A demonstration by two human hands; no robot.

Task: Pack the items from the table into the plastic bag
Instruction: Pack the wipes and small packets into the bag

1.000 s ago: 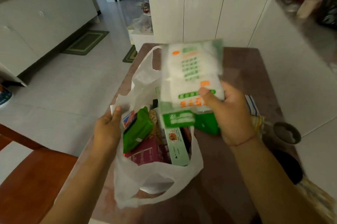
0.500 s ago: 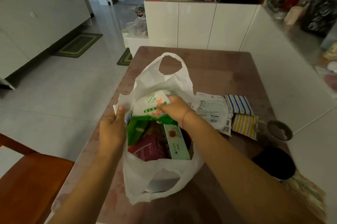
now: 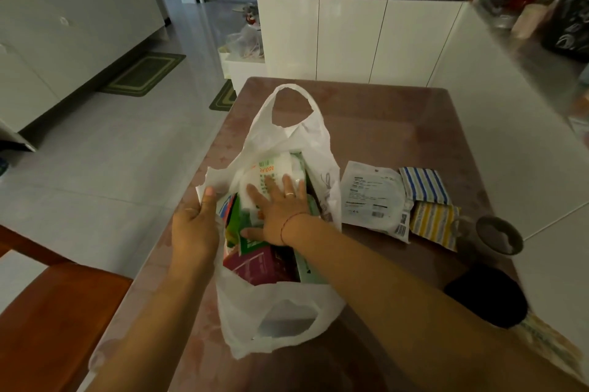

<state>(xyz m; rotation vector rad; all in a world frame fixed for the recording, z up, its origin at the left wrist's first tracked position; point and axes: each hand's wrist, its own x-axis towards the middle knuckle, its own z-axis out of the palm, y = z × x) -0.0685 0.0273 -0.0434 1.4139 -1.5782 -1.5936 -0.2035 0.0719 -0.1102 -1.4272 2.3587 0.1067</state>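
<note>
**Bag mostly packed, a few items left on the table**

Brown tabletop (image 3: 382, 124) in a tiled room with white cabinets carries the whole job. Near its left edge stands the white plastic bag (image 3: 287, 318), mouth open and upward, one handle loop rising at the far side and one flopped toward the person.

Inside it sit a white pack (image 3: 271, 173) with green and orange print, a maroon box (image 3: 261, 264) and some green packets, partly hidden. The right hand (image 3: 280, 216) lies flat on the white pack, fingers spread apart, gripping nothing; it looks to be pressing the pack down. The left hand (image 3: 194, 226) clamps the bag's left rim between thumb and fingers, holding the mouth open.

Just right of the bag, still on the table, lie a white pouch (image 3: 373, 200), a blue-striped cloth (image 3: 424, 184) and a yellow-striped cloth (image 3: 433, 224) touching each other. A grey round thing (image 3: 498, 235) and a dark object (image 3: 487, 296) sit nearer the right edge; whether they belong to the packing I cannot tell.

By my judgement most is packed, and at least three items remain.
</note>
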